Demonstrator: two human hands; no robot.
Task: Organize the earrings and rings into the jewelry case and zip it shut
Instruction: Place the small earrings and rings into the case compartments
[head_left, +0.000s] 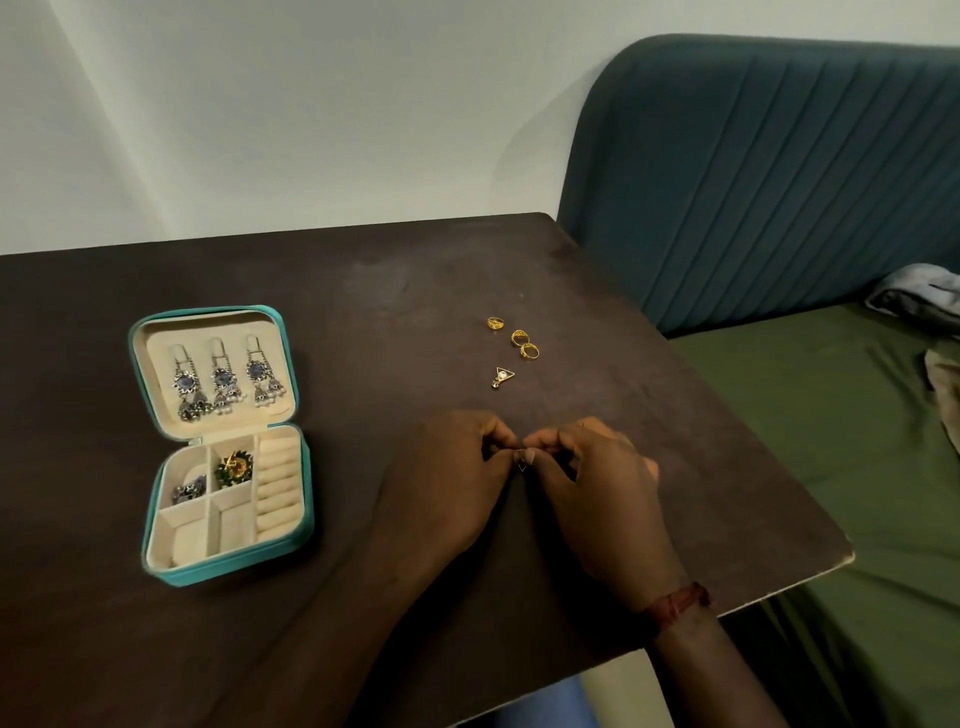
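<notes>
A teal jewelry case (156, 551) lies open on the left of the dark table (363, 312). Three silver-blue dangling earrings (223, 382) hang in its lid. One tray compartment holds a silver earring (188, 489), another a green-gold earring (235, 467). Three gold rings (514, 336) and a gold triangle earring (503, 376) lie on the table beyond my hands. My left hand (447, 488) and my right hand (597, 493) meet fingertip to fingertip, pinching a tiny triangular earring (522, 466) between them, mostly hidden.
A teal upholstered headboard (769, 171) and a green bed (831, 467) stand right of the table, with crumpled cloth (919, 291) on the bed. The table's right edge (810, 571) runs close to my right wrist, which wears a red thread band (680, 603).
</notes>
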